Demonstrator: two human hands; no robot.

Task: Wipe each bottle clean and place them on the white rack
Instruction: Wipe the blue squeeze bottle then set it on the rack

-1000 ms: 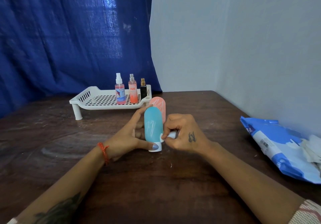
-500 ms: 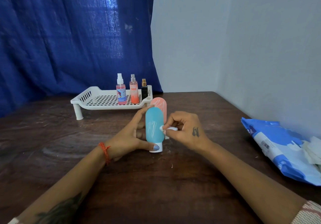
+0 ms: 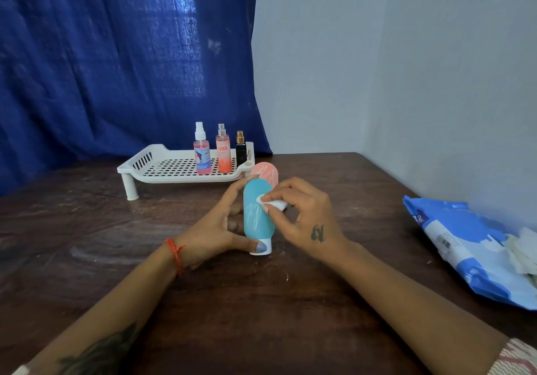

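Observation:
A teal bottle [image 3: 257, 217] stands cap-down on the dark wooden table. My left hand [image 3: 220, 229] grips it, thumb across the white cap and fingers behind. My right hand [image 3: 299, 214] pinches a small white wipe [image 3: 274, 202] against the bottle's upper right side. Behind it stands a pink bottle [image 3: 266, 174], partly hidden. The white rack [image 3: 162, 168] sits at the back and carries three spray bottles on its right part: a pink one [image 3: 202, 153], an orange one [image 3: 223, 153] and a black one [image 3: 241, 150].
A blue and white pack of wipes [image 3: 470, 246] lies at the right edge of the table, with crumpled white wipes [image 3: 523, 252] on it. A blue curtain hangs behind the rack and a grey wall closes the right side.
My right hand has moved the wipe up the teal bottle, from beside the cap to the upper part. My left hand has kept its grip.

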